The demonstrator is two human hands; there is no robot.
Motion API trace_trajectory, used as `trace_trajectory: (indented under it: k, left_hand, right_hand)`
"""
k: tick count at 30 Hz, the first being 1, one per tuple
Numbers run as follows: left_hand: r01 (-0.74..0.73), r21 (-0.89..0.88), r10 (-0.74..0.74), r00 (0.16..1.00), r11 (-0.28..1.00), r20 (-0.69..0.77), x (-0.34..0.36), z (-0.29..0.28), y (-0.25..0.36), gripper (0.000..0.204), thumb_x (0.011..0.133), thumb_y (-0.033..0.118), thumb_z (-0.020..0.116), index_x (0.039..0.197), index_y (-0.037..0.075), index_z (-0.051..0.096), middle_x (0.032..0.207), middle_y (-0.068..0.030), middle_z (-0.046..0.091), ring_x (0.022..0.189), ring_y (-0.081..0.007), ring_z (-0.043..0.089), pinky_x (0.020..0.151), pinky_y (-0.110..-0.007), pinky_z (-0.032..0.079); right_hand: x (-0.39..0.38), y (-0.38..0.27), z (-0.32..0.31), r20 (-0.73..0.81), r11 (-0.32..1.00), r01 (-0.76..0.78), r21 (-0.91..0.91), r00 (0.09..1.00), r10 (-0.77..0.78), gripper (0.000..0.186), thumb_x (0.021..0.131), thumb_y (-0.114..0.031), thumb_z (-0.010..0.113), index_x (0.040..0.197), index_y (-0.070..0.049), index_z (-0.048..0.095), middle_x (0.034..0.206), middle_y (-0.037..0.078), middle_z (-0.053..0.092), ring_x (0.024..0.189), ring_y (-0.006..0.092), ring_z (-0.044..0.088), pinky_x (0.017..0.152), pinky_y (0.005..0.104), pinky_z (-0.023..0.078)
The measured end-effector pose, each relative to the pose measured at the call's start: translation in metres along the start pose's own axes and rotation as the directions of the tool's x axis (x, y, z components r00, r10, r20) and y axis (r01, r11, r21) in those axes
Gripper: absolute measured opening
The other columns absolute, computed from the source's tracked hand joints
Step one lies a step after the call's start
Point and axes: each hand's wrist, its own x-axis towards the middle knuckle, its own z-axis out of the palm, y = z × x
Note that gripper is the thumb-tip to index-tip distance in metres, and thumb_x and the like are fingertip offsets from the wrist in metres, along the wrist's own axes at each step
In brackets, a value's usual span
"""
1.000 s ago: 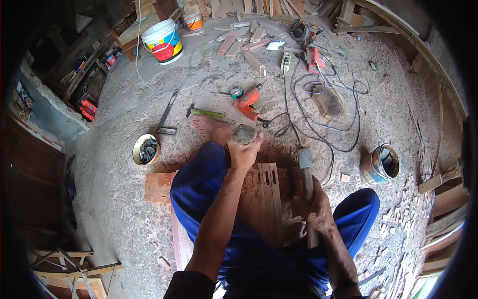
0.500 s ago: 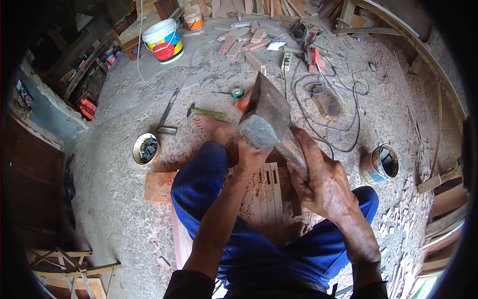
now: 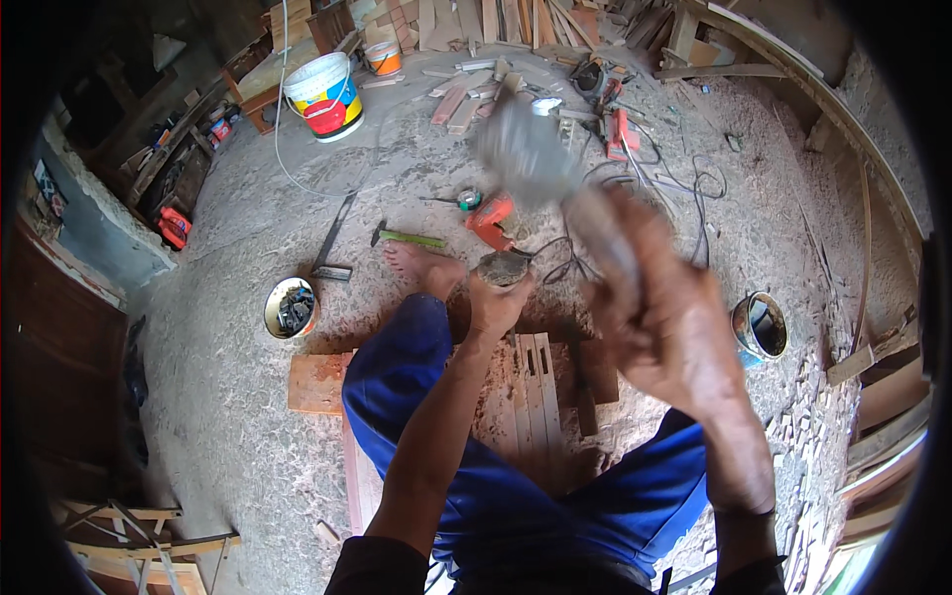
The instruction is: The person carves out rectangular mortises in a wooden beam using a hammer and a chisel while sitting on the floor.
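My right hand is closed around the wooden handle of a hatchet, lifted high and smeared by motion. The hatchet's broad metal head is above and beyond my left hand, apart from it. My left hand grips an upright chisel; only its round, worn top end shows, and its blade is hidden below the fist. Beneath, between my legs, lie pale wooden pieces with slots cut in them and shavings on top. A narrow dark-bladed tool rests beside them.
Ahead lie an orange power tool, a green-handled hammer and a try square. A tub of small dark items stands left, a paint-stained pail right. Cables, a red power tool, buckets and offcuts lie farther off.
The hatchet has swung up and away from my left hand, uncovering the chisel's top and the orange tool. My left hand stays nearly in place.
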Motion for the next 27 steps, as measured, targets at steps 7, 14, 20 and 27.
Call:
trace_trajectory:
  k: [7,14,20,27]
  left_hand:
    - [-0.164,-0.097,0.173,0.98,0.982,0.093,-0.012,0.007,0.008,0.023,0.08,0.002,0.076,0.1,-0.002,0.065,0.095,-0.0067,0.07,0.085,-0.0125,0.064,0.075,-0.03,0.052]
    - [-0.14,-0.007,0.14,0.985,0.99,0.103,0.0,0.005,-0.023,0.034,0.081,0.001,0.073,0.112,0.001,0.059,0.108,-0.008,0.065,0.093,-0.017,0.063,0.082,-0.03,0.052]
    - [0.08,-0.05,-0.08,0.997,0.996,0.005,0.015,-0.006,-0.019,0.019,0.08,0.005,0.078,0.093,-0.001,0.066,0.08,-0.0033,0.068,0.069,-0.0125,0.064,0.065,-0.028,0.052]
    - [-0.057,-0.307,0.078,0.995,0.95,0.056,-0.022,0.022,0.001,0.03,0.079,0.004,0.078,0.106,0.001,0.064,0.096,-0.0066,0.07,0.082,-0.0148,0.066,0.074,-0.03,0.054]
  right_hand:
    - [0.0,0.045,0.041,0.096,0.874,0.144,-0.464,0.989,-0.112,0.064,0.079,0.002,0.06,0.138,0.001,0.035,0.081,0.018,0.068,0.055,0.0281,0.066,0.049,0.0393,0.055]
    - [-0.026,0.044,0.038,0.282,0.971,0.036,-0.237,0.959,0.033,0.074,0.073,0.0,0.064,0.141,0.0,0.034,0.088,0.027,0.068,0.075,0.04,0.071,0.068,0.0505,0.058]
    - [0.04,-0.025,-0.014,-0.368,0.966,0.255,0.044,0.903,-0.222,0.067,0.084,0.003,0.06,0.145,-0.005,0.036,0.098,0.016,0.066,0.064,0.0192,0.063,0.056,0.0309,0.055]
    - [-0.017,0.086,0.088,0.365,0.815,0.042,-0.578,0.907,0.212,0.064,0.078,-0.002,0.061,0.137,0.004,0.037,0.078,0.027,0.066,0.069,0.043,0.068,0.059,0.0462,0.057]
